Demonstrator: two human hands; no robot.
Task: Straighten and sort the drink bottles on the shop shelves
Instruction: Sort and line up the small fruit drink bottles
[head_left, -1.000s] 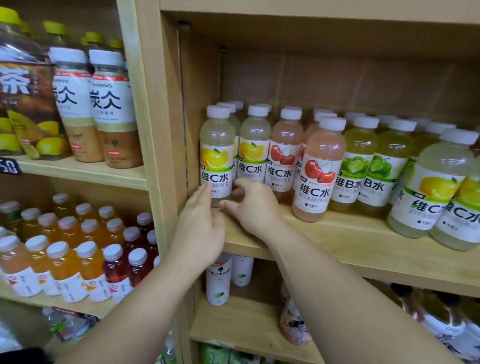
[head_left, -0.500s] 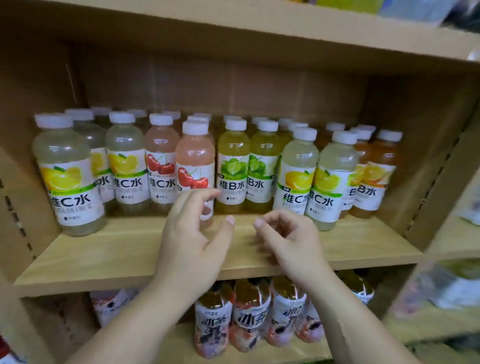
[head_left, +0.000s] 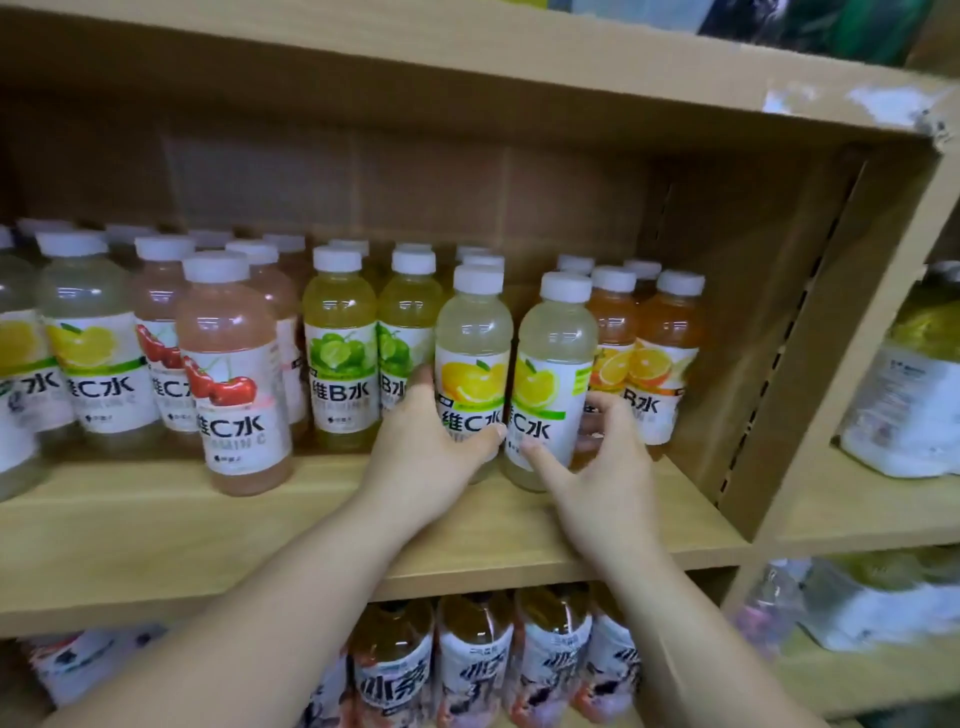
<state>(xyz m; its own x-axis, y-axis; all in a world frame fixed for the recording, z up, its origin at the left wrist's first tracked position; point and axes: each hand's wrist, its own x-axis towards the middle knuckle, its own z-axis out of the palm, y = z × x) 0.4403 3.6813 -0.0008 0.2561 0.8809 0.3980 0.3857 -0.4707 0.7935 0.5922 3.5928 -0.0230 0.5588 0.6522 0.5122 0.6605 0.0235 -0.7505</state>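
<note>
Pale wooden shelf boards, a darker brown back panel in shadow, a slotted side panel.

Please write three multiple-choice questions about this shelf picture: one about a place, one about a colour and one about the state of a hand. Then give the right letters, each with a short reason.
1. Where do the left lemon bottle and the right lemon bottle stand?
A. between the lime bottles and the orange bottles
B. at the far left of the row
C. one level lower

2. What colour are the caps in this row?
A. red
B. white
C. green

3. What does the left hand do?
A. lies flat on the board
B. grips the left lemon bottle
C. hangs free and holds nothing

Answers:
1 A: lime labels show to their left and orange labels to their right.
2 B: every cap in the row is white.
3 B: its thumb crosses the label and its fingers wrap the other side.
</note>
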